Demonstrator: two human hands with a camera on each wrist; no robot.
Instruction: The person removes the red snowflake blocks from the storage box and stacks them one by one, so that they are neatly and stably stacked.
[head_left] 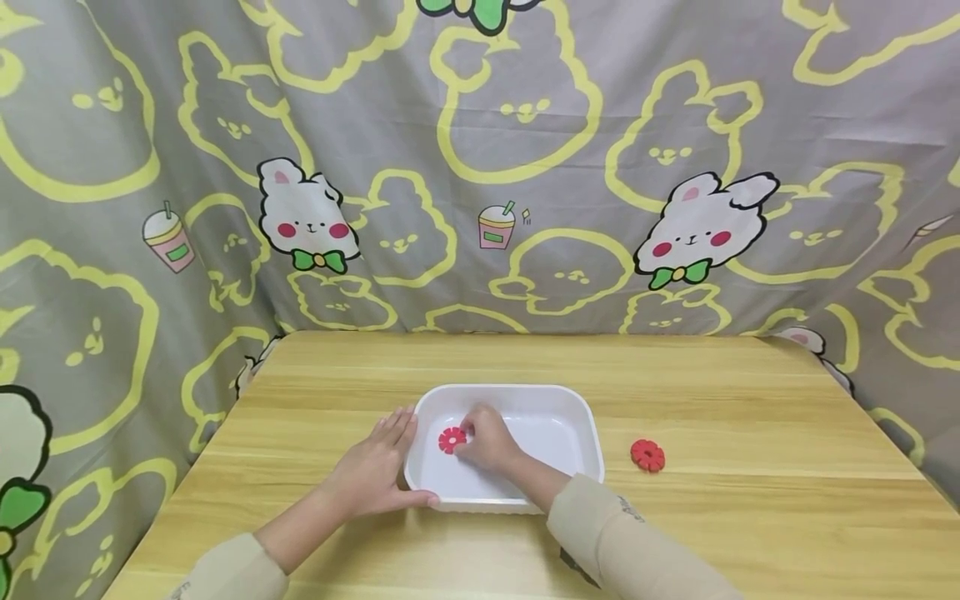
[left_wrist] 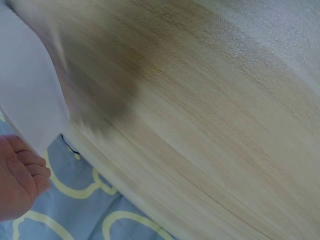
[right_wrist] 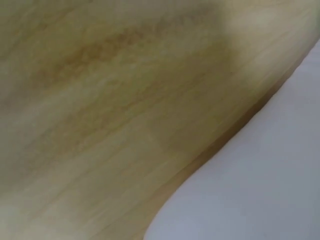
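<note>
A white rectangular plastic tray (head_left: 577, 408) with raised sides sits on the wooden table. Inside it, toward the left, is a red notched snowflake disc (head_left: 452, 441) with a pale centre. My right hand (head_left: 491, 440) reaches over the tray's front side and pinches that disc at its right edge. Against the tray's left side rests my left hand (head_left: 375, 467), fingers extended along the outside and thumb on the front rim. The left wrist view shows the fingers (left_wrist: 32, 167) by the tray wall (left_wrist: 32, 75). In the right wrist view the hand is hidden; the tray's side (right_wrist: 250, 185) shows.
Another red notched piece (head_left: 647, 456) lies on the table to the right of the tray; it may be more than one disc together. The wooden table (head_left: 720, 400) reaches back to a grey patterned curtain (head_left: 390, 125), which also hangs along both sides.
</note>
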